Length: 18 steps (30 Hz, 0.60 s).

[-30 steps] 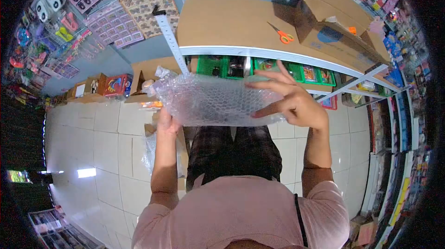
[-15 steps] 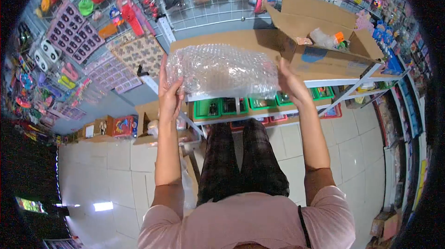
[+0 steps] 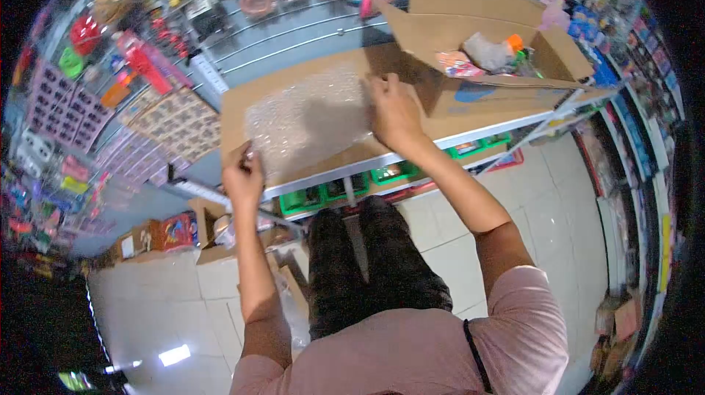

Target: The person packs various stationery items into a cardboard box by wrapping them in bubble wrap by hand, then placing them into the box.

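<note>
A sheet of clear bubble wrap [image 3: 308, 119] lies spread over the brown cardboard-covered shelf [image 3: 239, 105]. At its left edge my left hand [image 3: 244, 174] has its thumb and fingers curled together in a pinch on the near corner. My right hand [image 3: 396, 116] grips the opposite edge, fingers bent over it. A shadow falls on the sheet beside that hand. To the right of my right hand stands an open cardboard box [image 3: 499, 94] holding small plastic-wrapped items [image 3: 488, 53].
Green baskets [image 3: 301, 200] sit on the level below. A wire rack with hanging accessories [image 3: 257, 2] rises behind the shelf. More cardboard boxes [image 3: 213, 230] are at lower left, and stocked shelves [image 3: 639, 145] line the right side.
The bubble wrap has come down from in front of me onto the shelf and now lies flatter. Both hands moved with it, the right one farther in; the view has shifted.
</note>
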Motion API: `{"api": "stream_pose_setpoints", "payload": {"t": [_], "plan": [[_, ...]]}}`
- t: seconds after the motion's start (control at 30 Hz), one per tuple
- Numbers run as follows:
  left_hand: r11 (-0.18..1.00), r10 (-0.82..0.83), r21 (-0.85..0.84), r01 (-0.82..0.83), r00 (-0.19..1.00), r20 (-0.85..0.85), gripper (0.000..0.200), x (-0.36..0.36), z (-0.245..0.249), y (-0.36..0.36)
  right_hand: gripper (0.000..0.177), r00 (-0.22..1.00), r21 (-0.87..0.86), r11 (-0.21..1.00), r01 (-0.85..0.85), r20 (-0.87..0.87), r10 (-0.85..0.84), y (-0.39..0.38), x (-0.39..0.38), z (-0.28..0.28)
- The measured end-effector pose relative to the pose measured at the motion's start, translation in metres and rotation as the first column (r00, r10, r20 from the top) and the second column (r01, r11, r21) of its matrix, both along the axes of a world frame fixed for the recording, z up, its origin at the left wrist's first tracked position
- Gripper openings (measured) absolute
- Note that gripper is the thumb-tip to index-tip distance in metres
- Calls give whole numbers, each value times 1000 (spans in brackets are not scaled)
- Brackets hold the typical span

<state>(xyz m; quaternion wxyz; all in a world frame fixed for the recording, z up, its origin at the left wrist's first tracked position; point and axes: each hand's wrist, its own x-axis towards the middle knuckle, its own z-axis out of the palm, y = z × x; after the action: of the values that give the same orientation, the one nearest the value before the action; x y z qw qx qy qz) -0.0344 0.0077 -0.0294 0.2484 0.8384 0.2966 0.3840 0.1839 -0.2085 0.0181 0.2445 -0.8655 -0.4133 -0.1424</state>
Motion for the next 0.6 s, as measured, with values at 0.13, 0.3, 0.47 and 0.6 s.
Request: {"api": "stream_pose_setpoints", "payload": {"t": [0.13, 0.3, 0.47, 0.6], "plan": [[999, -43, -1, 43, 991, 130, 21, 5, -4, 3, 29, 966, 147, 956, -252, 88, 241, -47, -30, 51], [992, -77, 117, 53, 975, 207, 24, 5, -12, 7, 19, 981, 292, 955, -47, 195, -12, -102, -2, 160], [1000, -15, 27, 13, 996, 88, 26, 3, 4, -10, 21, 996, -393, 920, 3, 79, 30, -93, 181, 157], [991, -25, 136, 8, 992, 125, 27, 4, -2, -5, 28, 885, -642, 756, -132, -420, -202, -82, 226, 94]]}}
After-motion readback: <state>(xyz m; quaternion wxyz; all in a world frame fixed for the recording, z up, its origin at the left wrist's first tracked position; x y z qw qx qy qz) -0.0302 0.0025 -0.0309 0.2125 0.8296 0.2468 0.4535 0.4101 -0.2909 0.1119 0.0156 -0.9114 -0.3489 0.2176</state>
